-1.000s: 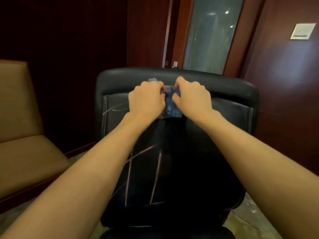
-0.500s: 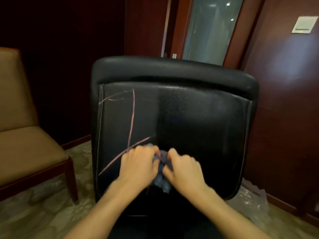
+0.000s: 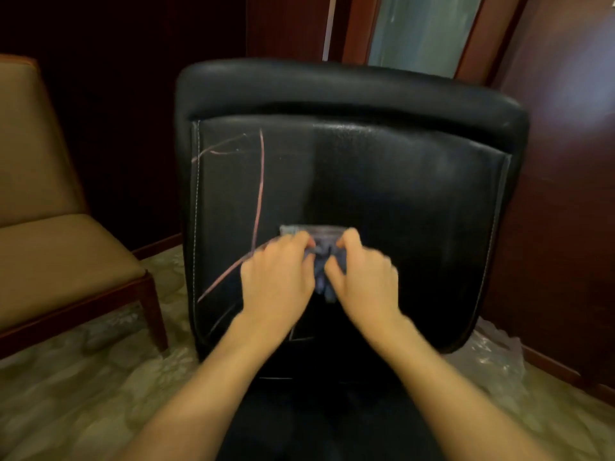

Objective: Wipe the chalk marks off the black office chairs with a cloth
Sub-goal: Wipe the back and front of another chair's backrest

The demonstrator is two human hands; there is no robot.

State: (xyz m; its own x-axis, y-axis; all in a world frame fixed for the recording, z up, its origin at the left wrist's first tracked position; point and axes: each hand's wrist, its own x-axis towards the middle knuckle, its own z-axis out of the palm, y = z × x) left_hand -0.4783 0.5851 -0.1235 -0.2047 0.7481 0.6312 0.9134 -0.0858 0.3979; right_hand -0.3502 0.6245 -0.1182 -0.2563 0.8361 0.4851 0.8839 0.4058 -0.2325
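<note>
The back of a black leather office chair (image 3: 416,181) fills the middle of the head view. Pink chalk marks (image 3: 260,181) run down its left half, one long vertical stroke and slanted ones lower down. A bunched blue-grey cloth (image 3: 322,257) lies against the lower middle of the backrest. My left hand (image 3: 278,277) and my right hand (image 3: 364,277) grip it side by side, fingers curled into the fabric. Both hands are blurred. The right half of the backrest shows no chalk.
A tan upholstered chair with a dark wooden frame (image 3: 50,254) stands close on the left. Dark wood panels and a glass door panel (image 3: 422,31) rise behind. Crumpled clear plastic (image 3: 489,357) lies on the patterned carpet at the lower right.
Both hands dragged the cloth from the top of the backrest down to its lower part, then slid up slightly. The view pulled back and shows the whole backrest.
</note>
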